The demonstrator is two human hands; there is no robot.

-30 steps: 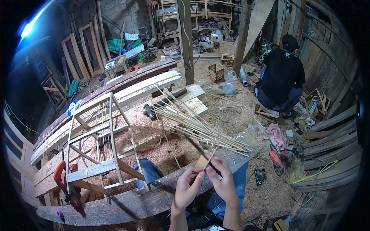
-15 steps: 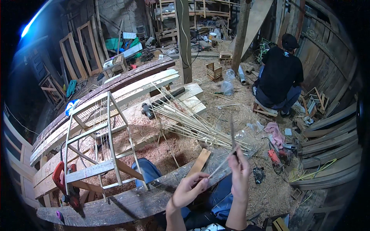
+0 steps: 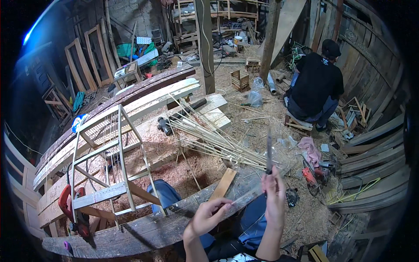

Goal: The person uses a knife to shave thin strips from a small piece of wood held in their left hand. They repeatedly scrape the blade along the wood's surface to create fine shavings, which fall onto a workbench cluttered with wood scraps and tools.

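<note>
In my right hand (image 3: 274,198) is a knife (image 3: 269,148) with a dark handle, its blade pointing up and away from me. My left hand (image 3: 208,218) pinches the near end of a thin pale stick (image 3: 247,194) between thumb and fingertips. That stick slants up toward the right hand, and how its far end meets the fingers there is hard to make out. Both hands are above my lap, by the edge of a worn plank (image 3: 152,229). Past them lies a loose bundle of thin sticks (image 3: 214,142). A slatted wooden frame (image 3: 123,163) stands to the left.
A hammer (image 3: 165,125) lies beside the sticks. A flat wood piece (image 3: 224,183) rests on the plank. Red power tools lie left (image 3: 65,201) and right (image 3: 309,175). A person in black (image 3: 317,83) sits low at the far right, near a wooden post (image 3: 271,41).
The knife has risen slightly with my right hand and its blade now tilts right. My left hand has shifted slightly left and down, so the hands are further apart.
</note>
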